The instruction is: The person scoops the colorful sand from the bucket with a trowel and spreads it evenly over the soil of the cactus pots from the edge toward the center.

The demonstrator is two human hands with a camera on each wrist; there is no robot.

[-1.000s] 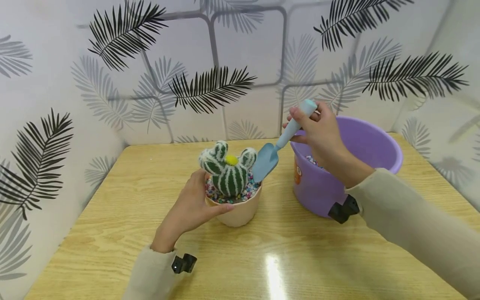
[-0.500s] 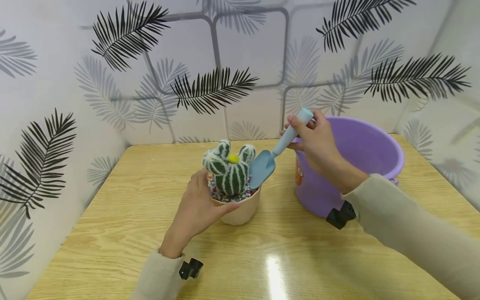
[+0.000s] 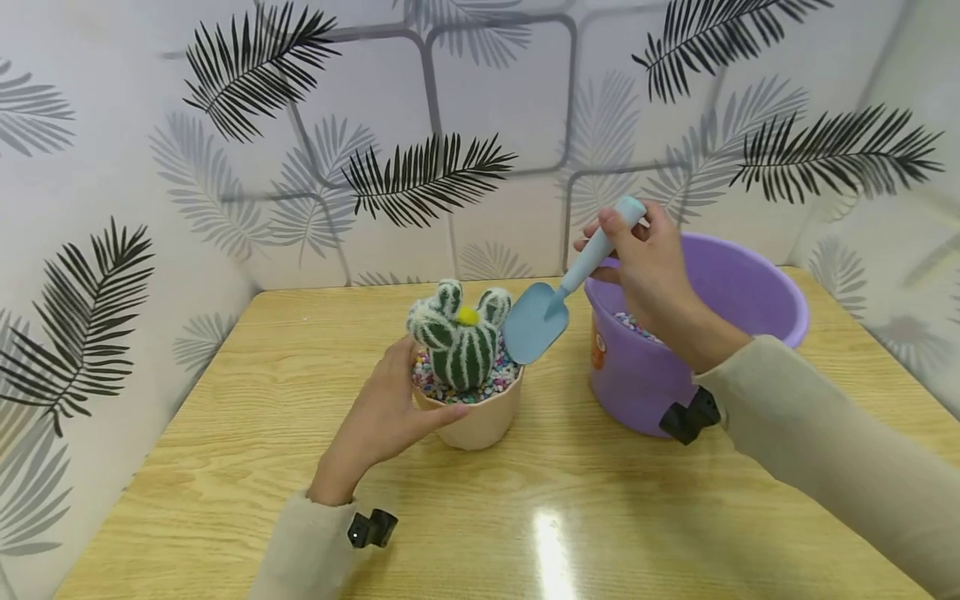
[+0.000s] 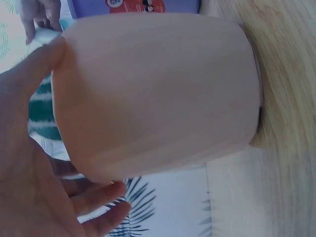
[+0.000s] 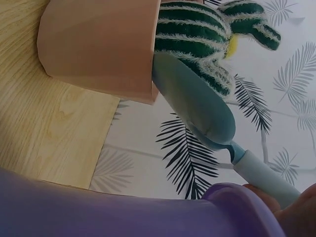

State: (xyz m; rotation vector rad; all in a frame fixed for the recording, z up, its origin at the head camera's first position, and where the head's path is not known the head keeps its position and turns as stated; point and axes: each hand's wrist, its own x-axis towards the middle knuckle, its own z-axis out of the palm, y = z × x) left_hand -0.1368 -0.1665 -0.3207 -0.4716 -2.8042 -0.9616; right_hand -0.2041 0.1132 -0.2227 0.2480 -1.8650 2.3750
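A knitted green-and-white cactus (image 3: 463, 358) with a yellow flower stands in a beige flowerpot (image 3: 480, 423), its base ringed by multicoloured pebbles (image 3: 501, 383). My left hand (image 3: 384, 407) grips the pot at its rim, thumb along the near side and fingers round the far left. In my right hand (image 3: 654, 271) is a blue trowel (image 3: 534, 323), held by its pale handle and slanting down to the left. The blade's tip is at the pot's right rim, close beside the cactus. In the right wrist view the blade (image 5: 195, 98) shows its underside; that hand is mostly out of frame.
A purple bucket (image 3: 630, 387) stands right of the pot, under my right forearm, with small coloured pebbles (image 3: 633, 325) inside. The wooden tabletop (image 3: 247, 425) runs back to a leaf-patterned wall (image 3: 495, 92).
The trowel blade dipped lower into the pot half a second ago and has since risen with my right hand, up and to the right. My left hand keeps its hold with a slight shift.
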